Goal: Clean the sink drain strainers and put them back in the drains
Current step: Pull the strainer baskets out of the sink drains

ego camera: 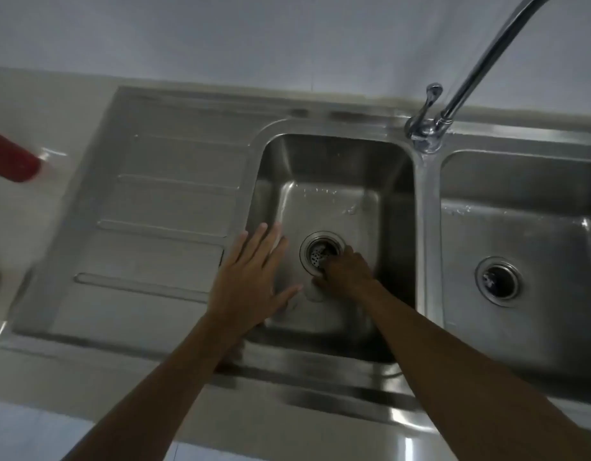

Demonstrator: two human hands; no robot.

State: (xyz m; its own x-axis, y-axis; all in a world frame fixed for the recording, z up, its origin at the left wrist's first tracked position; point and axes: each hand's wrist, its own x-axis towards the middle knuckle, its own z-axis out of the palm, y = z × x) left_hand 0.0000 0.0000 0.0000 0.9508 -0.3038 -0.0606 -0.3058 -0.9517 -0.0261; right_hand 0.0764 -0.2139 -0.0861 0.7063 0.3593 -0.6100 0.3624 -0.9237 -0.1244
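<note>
A stainless double sink fills the view. In the left basin (320,168) a perforated metal strainer (317,254) sits in its round drain. My right hand (345,271) reaches down to that drain, fingertips at the strainer's near right edge; the fingers hide whether they grip it. My left hand (254,277) hovers flat, fingers spread, over the basin's left wall, holding nothing. The right basin (520,188) has its own drain (498,281), dark inside with something pale and metallic in it; I cannot tell if that is a strainer.
A chrome faucet (427,128) with a long spout stands on the divider behind the basins. A ribbed drainboard (161,211) lies to the left. A red object (12,158) rests on the white counter at the far left. Water drops sit in both basins.
</note>
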